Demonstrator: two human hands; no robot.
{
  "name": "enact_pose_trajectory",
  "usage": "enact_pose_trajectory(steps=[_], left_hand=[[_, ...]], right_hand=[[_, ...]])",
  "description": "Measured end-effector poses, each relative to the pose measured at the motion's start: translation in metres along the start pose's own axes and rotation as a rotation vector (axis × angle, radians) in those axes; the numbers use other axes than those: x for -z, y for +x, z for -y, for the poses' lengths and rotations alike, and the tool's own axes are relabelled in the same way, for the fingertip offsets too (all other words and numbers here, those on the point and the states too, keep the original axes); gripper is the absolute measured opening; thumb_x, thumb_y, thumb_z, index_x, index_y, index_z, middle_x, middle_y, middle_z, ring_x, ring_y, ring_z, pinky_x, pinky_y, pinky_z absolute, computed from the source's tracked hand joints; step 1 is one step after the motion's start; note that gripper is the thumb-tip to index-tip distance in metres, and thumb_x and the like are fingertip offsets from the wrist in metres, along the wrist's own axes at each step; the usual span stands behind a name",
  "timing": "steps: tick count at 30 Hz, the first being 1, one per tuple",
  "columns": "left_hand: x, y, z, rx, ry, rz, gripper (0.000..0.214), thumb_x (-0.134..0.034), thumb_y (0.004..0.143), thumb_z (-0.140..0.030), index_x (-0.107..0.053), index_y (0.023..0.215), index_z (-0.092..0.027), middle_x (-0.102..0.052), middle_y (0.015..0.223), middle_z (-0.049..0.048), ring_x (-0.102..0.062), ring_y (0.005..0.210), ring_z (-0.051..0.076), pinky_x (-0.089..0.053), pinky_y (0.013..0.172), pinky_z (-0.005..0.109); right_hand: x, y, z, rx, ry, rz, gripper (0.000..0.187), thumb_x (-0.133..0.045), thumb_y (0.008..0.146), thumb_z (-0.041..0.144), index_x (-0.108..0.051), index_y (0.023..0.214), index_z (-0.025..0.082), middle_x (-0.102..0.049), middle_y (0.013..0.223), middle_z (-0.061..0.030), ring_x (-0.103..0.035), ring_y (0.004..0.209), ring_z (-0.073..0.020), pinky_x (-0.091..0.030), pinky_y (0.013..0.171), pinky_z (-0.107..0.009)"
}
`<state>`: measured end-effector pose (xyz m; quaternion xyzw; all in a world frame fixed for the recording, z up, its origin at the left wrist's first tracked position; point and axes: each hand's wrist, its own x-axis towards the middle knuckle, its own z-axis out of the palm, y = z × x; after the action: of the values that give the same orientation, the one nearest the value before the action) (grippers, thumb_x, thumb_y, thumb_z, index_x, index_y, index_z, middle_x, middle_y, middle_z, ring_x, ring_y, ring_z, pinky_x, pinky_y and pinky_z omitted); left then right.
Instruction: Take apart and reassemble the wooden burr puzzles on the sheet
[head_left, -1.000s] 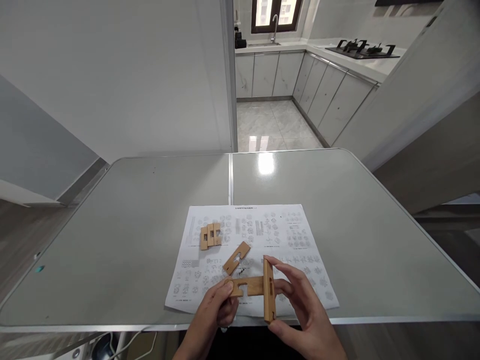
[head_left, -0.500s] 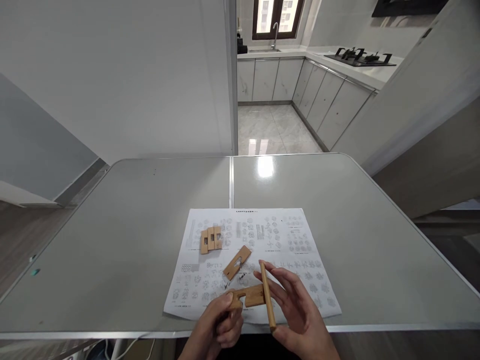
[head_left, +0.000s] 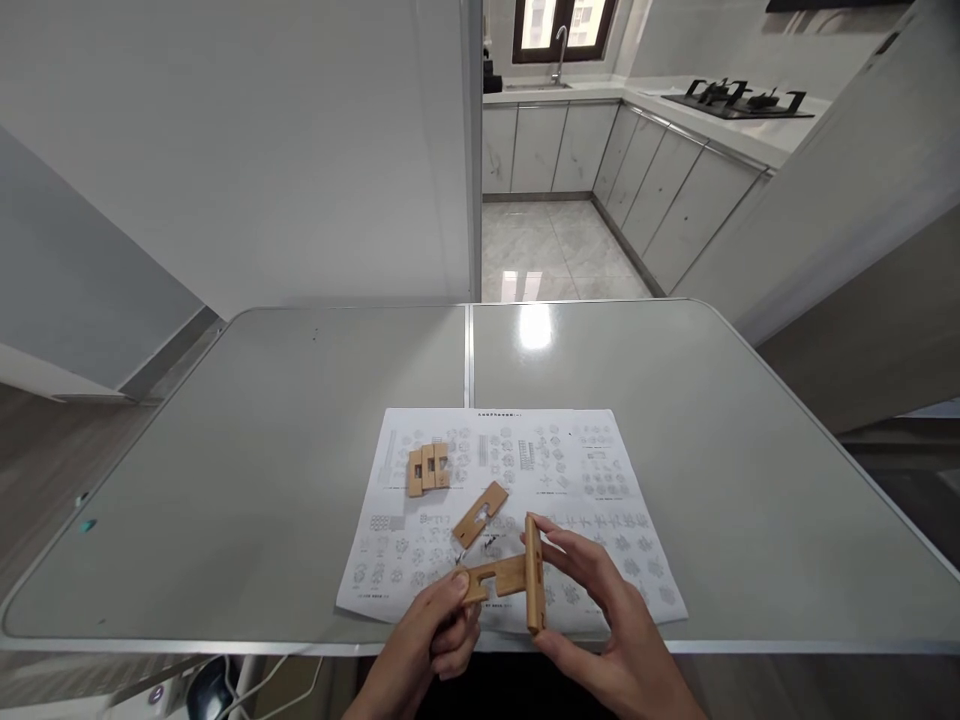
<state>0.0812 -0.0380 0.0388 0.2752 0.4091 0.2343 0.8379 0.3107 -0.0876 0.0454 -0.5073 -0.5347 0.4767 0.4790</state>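
Observation:
My left hand (head_left: 435, 635) pinches the left end of a flat notched wooden piece (head_left: 496, 578) that lies roughly level above the paper. My right hand (head_left: 600, 620) grips a second wooden piece (head_left: 533, 574) standing upright and crossing the right end of the first, so the two form a T shape. Both are held just above the printed instruction sheet (head_left: 592, 470) near the table's front edge. A loose notched wooden piece (head_left: 480, 513) lies on the sheet just beyond my hands. A small cluster of joined wooden pieces (head_left: 427, 468) rests on the sheet's left part.
The sheet lies on a grey-green table (head_left: 247, 470) with a metal seam down its middle and a metal rim. Beyond it stand a white partition wall and a kitchen doorway with cabinets. Cables hang below the front edge at the left.
The upright piece in my right hand tilted half a second ago and now stands straight again across the level piece. Both hands stay near the front edge; the view shifted slightly.

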Motion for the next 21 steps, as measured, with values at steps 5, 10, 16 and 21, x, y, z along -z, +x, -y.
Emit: enact_pose_trajectory(steps=[5, 10, 16, 21], left_hand=[[-0.0004, -0.0063, -0.0049, 0.013, -0.044, 0.049, 0.057, -0.073, 0.091, -0.061, -0.037, 0.070, -0.022, -0.021, 0.055, -0.0126, -0.012, 0.046, 0.004, -0.011, 0.047, 0.023], [0.0043, -0.0093, -0.0077, 0.046, -0.081, 0.087, 0.050, -0.073, 0.093, -0.057, -0.042, 0.075, -0.021, -0.021, 0.055, -0.0133, -0.011, 0.046, 0.004, -0.010, 0.046, 0.023], [0.0043, -0.0062, -0.0033, 0.020, -0.048, 0.023, 0.053, -0.074, 0.091, -0.060, -0.042, 0.074, -0.021, -0.022, 0.055, -0.0133, -0.012, 0.046, 0.004, -0.013, 0.046, 0.022], [0.0054, -0.0043, -0.0002, 0.008, -0.007, -0.009, 0.058, -0.074, 0.088, -0.067, -0.040, 0.073, -0.022, -0.022, 0.055, -0.0134, -0.011, 0.047, 0.004, -0.012, 0.045, 0.022]], right_hand=[[-0.0010, 0.0000, -0.0001, 0.013, 0.068, -0.005, 0.065, -0.082, 0.090, 0.030, -0.051, 0.147, 0.038, -0.060, 0.157, -0.0113, -0.065, 0.137, -0.0353, -0.055, 0.113, -0.054], [-0.0020, -0.0010, -0.0020, -0.011, 0.214, 0.024, 0.060, -0.083, 0.090, 0.046, -0.055, 0.142, 0.037, -0.062, 0.154, -0.0125, -0.066, 0.135, -0.0354, -0.055, 0.112, -0.053], [0.0014, 0.0022, -0.0008, -0.107, 0.157, 0.075, 0.063, -0.085, 0.087, 0.032, -0.053, 0.141, 0.037, -0.055, 0.161, -0.0105, -0.060, 0.142, -0.0340, -0.051, 0.117, -0.052], [0.0032, 0.0060, 0.0058, -0.110, 0.017, 0.106, 0.071, -0.080, 0.084, 0.016, -0.050, 0.144, 0.039, -0.052, 0.164, -0.0065, -0.058, 0.144, -0.0318, -0.048, 0.120, -0.052]])
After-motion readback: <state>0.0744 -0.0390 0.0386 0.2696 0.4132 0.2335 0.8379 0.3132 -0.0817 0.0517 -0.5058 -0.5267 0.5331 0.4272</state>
